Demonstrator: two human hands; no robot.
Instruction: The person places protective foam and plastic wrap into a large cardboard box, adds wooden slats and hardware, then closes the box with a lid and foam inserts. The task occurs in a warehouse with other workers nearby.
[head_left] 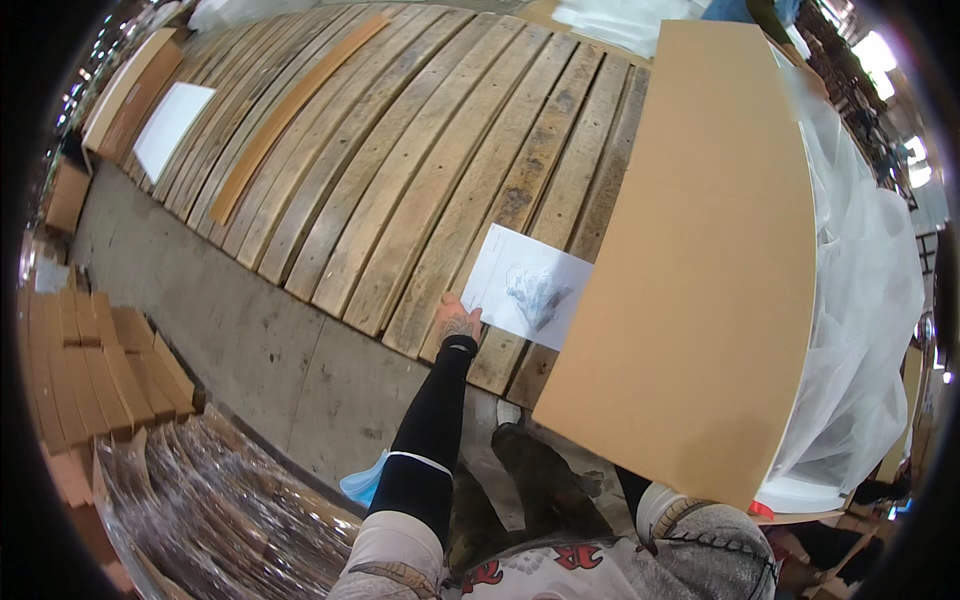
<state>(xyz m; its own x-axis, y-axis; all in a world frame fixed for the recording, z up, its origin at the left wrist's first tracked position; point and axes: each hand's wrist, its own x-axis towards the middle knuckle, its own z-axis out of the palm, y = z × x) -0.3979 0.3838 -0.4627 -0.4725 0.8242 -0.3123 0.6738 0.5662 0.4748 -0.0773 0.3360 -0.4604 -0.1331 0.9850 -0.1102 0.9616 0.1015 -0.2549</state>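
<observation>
My left hand [458, 318] reaches over the near edge of a slatted wooden platform [400, 200] and pinches the near left corner of a white sheet of paper [488, 265]. On the sheet lies what looks like a small crumpled clear plastic bag [538, 295]; its contents are too blurred to name. A large flat cardboard panel [700, 250] stands tilted at my right and overlaps the sheet's right edge. My right forearm passes behind this panel, which hides the right hand.
White foam wrap [860, 300] bulges behind the panel. A long brown strip [300, 115] and a white board [172, 125] lie farther left on the slats. Stacked cardboard pieces [95, 370] and a plastic-wrapped load [210, 500] stand at lower left. Another person's arm [775, 25] shows at upper right.
</observation>
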